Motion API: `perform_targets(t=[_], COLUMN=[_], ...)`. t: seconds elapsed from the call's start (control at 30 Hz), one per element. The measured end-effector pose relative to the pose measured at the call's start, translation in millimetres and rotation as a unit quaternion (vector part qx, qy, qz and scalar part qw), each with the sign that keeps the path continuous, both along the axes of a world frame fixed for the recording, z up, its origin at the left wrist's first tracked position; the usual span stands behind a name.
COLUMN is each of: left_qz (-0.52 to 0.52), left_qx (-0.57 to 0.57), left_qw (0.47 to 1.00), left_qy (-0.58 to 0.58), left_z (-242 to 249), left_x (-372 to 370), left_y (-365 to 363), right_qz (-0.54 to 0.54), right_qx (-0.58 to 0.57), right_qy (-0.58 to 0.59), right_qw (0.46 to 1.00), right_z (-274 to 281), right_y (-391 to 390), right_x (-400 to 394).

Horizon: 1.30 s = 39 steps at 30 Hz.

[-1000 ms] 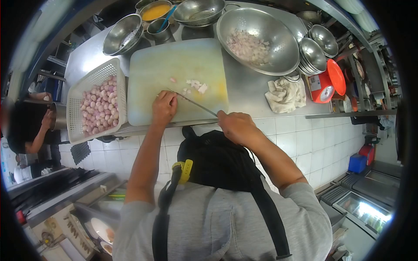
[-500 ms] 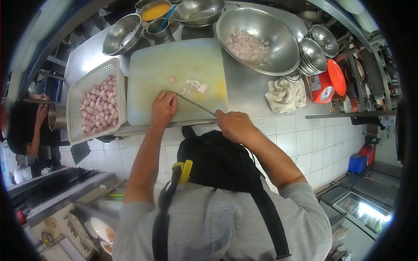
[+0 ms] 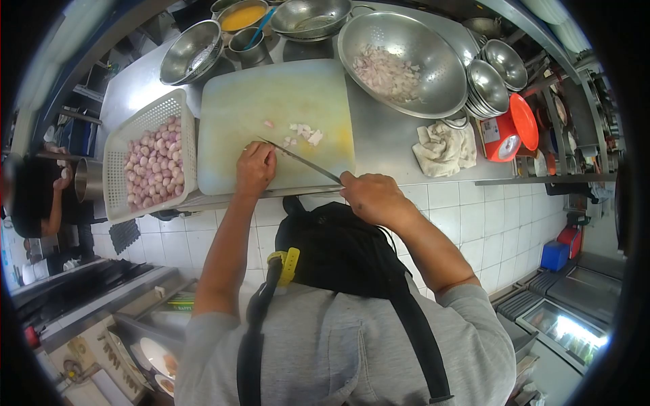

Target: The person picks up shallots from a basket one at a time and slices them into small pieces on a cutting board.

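A knife [image 3: 302,160] lies slantwise over the front part of the cutting board [image 3: 271,95], its handle inside my right hand [image 3: 374,196]. Beside the knife's tip, my left hand [image 3: 256,168] rests on the board with fingers curled together; what they press on is too small to make out. Chopped white pieces [image 3: 308,133] and a small pink piece [image 3: 269,124] lie just beyond the blade. Peeled shallots [image 3: 157,162] fill a white perforated basket [image 3: 115,184] left of the board. Chopped shallots [image 3: 386,73] lie in a large metal colander [image 3: 440,68].
Along the back stand metal bowls [image 3: 191,51], a yellow-filled container [image 3: 244,18] and a metal cup [image 3: 249,46]. A crumpled cloth [image 3: 445,147], a red scale [image 3: 502,135] and stacked bowls [image 3: 487,86] are at the right. Another person [image 3: 40,193] stands at far left.
My right hand and the knife handle have shifted slightly right and forward of my body, changing the blade's angle a little. The other person's hands at far left have moved.
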<state>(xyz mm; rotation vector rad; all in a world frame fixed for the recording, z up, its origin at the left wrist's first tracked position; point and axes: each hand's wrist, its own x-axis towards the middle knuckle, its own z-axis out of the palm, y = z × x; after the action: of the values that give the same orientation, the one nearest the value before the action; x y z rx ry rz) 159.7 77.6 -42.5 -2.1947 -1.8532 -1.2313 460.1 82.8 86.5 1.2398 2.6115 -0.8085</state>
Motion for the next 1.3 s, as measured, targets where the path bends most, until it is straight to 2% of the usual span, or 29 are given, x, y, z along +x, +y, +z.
perform_targets(t=[0.27, 0.37, 0.47, 0.57, 0.67, 0.77, 0.8, 0.87, 0.97, 1.07, 1.17, 1.27, 1.3], left_qz=[-0.006, -0.003, 0.136, -0.019, -0.128, -0.072, -0.045, 0.013, 0.072, -0.034, -0.019, -0.014, -0.021], left_qx=[0.015, -0.024, -0.017, 0.004, -0.049, -0.194, -0.21, -0.243, -0.28, -0.173, -0.151, -0.156, -0.164], left_qw=[1.0, 0.999, 0.983, 0.999, 0.982, 0.978, 0.975, 0.933, 0.916, 0.972, 0.976, 0.954, 0.958], left_qy=[-0.004, -0.036, -0.119, -0.044, 0.127, 0.04, -0.063, -0.266, -0.278, -0.153, -0.157, -0.255, -0.233], left_z=[3, -1, 10, 34, 29, 29, 28, 24, 28, 4, 11, 10, 14], left_x=[1, -2, -12, -33, -44, -44, -45, -47, -37, -19, -7, -13, -16], left_y=[0, -1, 16, 57, 85, 87, 87, 75, 41, 8, -2, -1, 0], right_qz=[0.001, 0.002, -0.016, -0.002, 0.001, -0.006, -0.019, -0.044, -0.076, -0.082, -0.068, -0.056, -0.055], right_qx=[-0.024, -0.046, -0.019, -0.032, -0.039, -0.053, -0.044, -0.032, -0.055, -0.051, -0.069, -0.038, -0.027], right_qy=[0.001, -0.015, 0.015, -0.01, -0.012, -0.012, -0.007, 0.003, 0.008, 0.035, -0.001, 0.009, 0.01], right_qw=[1.0, 0.999, 1.0, 0.999, 0.999, 0.999, 0.999, 0.999, 0.996, 0.995, 0.995, 0.998, 0.998], right_z=[-9, -16, -13, -4, -2, -8, -12, -21, -24, -28, -15, -22, -21], right_y=[7, 13, 8, 4, 1, 3, 4, 4, 8, 6, 8, 9, 8], right_x=[-5, -12, -9, -11, -21, -19, -14, -2, 9, 8, 0, -1, -3])
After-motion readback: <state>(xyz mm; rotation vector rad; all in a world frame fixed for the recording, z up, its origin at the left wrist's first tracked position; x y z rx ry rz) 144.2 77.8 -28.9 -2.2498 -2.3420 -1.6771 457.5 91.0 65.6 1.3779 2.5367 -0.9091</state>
